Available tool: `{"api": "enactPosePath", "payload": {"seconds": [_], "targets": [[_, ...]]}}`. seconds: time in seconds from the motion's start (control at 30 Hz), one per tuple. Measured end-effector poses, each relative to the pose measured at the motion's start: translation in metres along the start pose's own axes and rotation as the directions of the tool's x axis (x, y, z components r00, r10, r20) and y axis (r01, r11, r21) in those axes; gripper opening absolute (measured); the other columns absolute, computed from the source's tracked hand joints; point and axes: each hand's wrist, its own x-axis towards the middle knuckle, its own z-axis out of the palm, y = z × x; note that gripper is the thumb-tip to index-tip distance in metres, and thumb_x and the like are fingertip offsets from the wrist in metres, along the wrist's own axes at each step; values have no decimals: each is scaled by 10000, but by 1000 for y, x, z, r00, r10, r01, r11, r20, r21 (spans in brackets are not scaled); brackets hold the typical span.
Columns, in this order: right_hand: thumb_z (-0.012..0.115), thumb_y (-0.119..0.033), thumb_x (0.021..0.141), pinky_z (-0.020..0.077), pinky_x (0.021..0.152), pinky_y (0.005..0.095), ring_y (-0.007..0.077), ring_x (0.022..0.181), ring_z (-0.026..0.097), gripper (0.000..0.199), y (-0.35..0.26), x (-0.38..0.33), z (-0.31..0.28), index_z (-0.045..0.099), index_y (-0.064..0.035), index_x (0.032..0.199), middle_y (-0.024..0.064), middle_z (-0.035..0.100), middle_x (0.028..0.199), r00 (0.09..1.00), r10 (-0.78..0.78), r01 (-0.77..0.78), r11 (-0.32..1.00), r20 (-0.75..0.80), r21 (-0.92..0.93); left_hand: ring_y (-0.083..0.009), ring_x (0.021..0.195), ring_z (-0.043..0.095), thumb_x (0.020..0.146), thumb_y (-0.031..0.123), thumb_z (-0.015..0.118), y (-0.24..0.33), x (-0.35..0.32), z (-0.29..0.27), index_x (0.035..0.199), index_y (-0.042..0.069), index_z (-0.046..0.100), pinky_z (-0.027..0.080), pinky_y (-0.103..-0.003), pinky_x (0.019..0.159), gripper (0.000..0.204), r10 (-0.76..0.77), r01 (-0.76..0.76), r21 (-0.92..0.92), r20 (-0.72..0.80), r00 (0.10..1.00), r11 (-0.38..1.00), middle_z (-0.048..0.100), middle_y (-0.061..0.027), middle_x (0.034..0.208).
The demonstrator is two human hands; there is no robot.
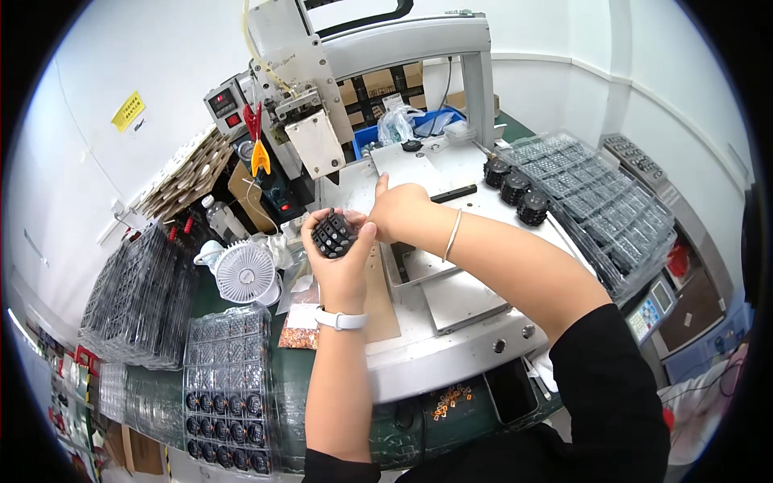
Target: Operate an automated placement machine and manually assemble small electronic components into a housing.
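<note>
My left hand (345, 270) is closed round a black plastic part (333, 233), a chunky round-sided piece with rows of small blocks on its face. The part is held up above the machine's white bed, tilted toward me. Close against it on the right is my right hand (400, 211), back turned up. Its index finger points up and away, while the other fingers curl under beside the part; their tips are hidden, so what they hold cannot be made out. Three similar black parts (515, 189) stand in a row on the right of the machine bed (386, 366).
A gantry machine (403, 44) with a white head (316, 143) rises ahead. Clear trays stack at left (137, 294) and right (592, 205); another tray (229, 322) holds black rings. Nearby are a white fan (246, 272), small orange pieces (451, 400) and a phone (510, 394).
</note>
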Motion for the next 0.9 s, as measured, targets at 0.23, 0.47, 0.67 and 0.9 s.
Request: {"api": "enactPosePath", "payload": {"seconds": [0.23, 0.47, 0.67, 0.9], "targets": [[624, -420, 885, 494, 712, 380, 301, 797, 637, 429, 116, -119, -20, 614, -4, 989, 151, 645, 805, 882, -340, 418, 883, -326, 211, -191, 842, 629, 768, -66, 724, 3, -3, 9, 1271, 90, 405, 582, -305, 605, 616, -56, 56, 7, -74, 996, 998, 535, -116, 1125], [783, -570, 625, 490, 651, 428, 329, 744, 639, 557, 195, -207, 93, 628, -57, 780, 121, 650, 748, 951, -131, 134, 991, 279, 10, -214, 891, 646, 765, -40, 731, 23, -5, 16, 1286, 36, 424, 603, -289, 647, 610, -330, 328, -209, 26, 944, 921, 540, -132, 1138], [822, -594, 511, 389, 519, 397, 306, 589, 576, 600, 221, -195, 115, 527, -88, 640, 69, 545, 593, 970, -203, 185, 973, 135, 137, -193, 994, 606, 663, -102, 764, 21, -15, 32, 1358, 62, 352, 568, -330, 794, 824, -281, 321, -203, 205, 938, 925, 548, -113, 1171], [793, -479, 692, 441, 555, 320, 194, 588, 580, 466, 204, -179, 77, 656, -51, 813, 54, 601, 636, 960, -276, 240, 905, 54, 352, -155, 975, 586, 688, -92, 759, 16, -24, 35, 1158, 77, 442, 554, -274, 790, 591, -39, 35, 19, 352, 935, 999, 520, -113, 1197]]}}
